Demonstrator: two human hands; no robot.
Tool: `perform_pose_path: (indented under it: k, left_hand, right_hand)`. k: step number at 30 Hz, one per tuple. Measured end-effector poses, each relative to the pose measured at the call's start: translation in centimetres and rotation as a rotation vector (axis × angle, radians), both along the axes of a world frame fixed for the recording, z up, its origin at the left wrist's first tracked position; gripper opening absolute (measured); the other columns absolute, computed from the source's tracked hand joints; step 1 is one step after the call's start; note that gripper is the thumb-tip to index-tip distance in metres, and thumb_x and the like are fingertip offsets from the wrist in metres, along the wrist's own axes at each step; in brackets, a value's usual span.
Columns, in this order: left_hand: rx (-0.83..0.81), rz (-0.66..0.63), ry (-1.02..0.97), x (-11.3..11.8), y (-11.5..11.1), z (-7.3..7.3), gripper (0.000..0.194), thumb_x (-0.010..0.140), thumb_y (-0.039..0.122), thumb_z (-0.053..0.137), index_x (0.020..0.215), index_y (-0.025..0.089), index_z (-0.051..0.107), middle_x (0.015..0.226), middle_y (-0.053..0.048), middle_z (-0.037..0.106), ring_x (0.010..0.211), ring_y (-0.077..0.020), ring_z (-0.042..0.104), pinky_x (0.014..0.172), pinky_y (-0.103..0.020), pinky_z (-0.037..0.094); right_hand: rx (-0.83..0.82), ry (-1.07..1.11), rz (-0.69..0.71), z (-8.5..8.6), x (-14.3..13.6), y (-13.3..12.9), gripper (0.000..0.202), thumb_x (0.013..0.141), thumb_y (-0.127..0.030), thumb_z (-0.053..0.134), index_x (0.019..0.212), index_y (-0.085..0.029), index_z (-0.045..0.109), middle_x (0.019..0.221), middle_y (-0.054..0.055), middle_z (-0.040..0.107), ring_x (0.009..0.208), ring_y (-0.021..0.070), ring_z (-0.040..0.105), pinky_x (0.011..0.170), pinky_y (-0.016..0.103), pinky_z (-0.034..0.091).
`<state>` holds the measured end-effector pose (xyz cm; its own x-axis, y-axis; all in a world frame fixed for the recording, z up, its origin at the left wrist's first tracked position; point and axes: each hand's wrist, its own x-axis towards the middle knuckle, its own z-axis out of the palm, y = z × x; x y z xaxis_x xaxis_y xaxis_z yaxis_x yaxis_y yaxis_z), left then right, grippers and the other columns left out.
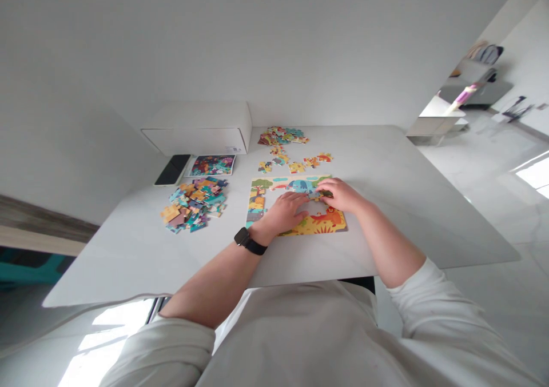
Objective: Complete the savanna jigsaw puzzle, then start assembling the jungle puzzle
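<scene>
The puzzle (328, 221) runs left-right under my left hand (283, 211), right hand (342, 195) nearer its right edge; I can't tell either's grip

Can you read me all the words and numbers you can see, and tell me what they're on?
None can be read for certain.
White box: small dark print near its lower right corner, too small to read.
Picture card: bright colours, no writing I can make out.
Phone: dark screen, nothing readable.
Watch: dark face, nothing readable.
Puzzle: pictures, no letters I can make out.
</scene>
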<state>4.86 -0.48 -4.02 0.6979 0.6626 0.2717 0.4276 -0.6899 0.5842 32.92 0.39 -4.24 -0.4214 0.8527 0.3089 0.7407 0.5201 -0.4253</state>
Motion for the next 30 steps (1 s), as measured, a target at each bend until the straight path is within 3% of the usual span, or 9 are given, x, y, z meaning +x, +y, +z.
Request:
perform_pose_path:
  k: [12, 21, 30]
  left_hand:
    - [-0.053, 0.026, -0.028, 0.2, -0.1, 0.0, 0.040, 0.090, 0.035, 0.077, 0.129, 0.026, 0.077, 0.151, -0.013, 0.069, 0.142, -0.0373, 0.058, 0.127, -0.057, 0.037]
    - [0.089, 0.027, 0.188, 0.3, -0.4, 0.4, 0.048, 0.101, 0.041, 0.065, 0.145, 0.021, 0.069, 0.159, -0.011, 0.063, 0.146, -0.0346, 0.054, 0.128, -0.054, 0.039]
    - [0.138, 0.040, 0.210, 0.6, -0.5, 0.5, 0.053, 0.102, 0.042, 0.065, 0.150, 0.021, 0.066, 0.154, -0.012, 0.066, 0.143, -0.0349, 0.055, 0.126, -0.053, 0.042]
  right_hand:
    - [-0.007, -0.051, -0.010, 0.0, 0.0, 0.0, 0.033, 0.087, -0.018, 0.077, 0.118, -0.026, 0.085, 0.133, 0.012, 0.077, 0.123, 0.0334, 0.071, 0.113, 0.055, 0.055]
    - [0.021, -0.099, -0.005, 0.2, 0.0, -0.1, 0.031, 0.088, -0.019, 0.076, 0.116, -0.026, 0.085, 0.129, 0.009, 0.079, 0.117, 0.0307, 0.074, 0.110, 0.050, 0.057]
    - [-0.042, -0.205, -0.066, 1.2, -1.0, -0.4, 0.033, 0.089, -0.017, 0.074, 0.118, -0.027, 0.086, 0.135, 0.008, 0.080, 0.125, 0.0315, 0.074, 0.115, 0.052, 0.053]
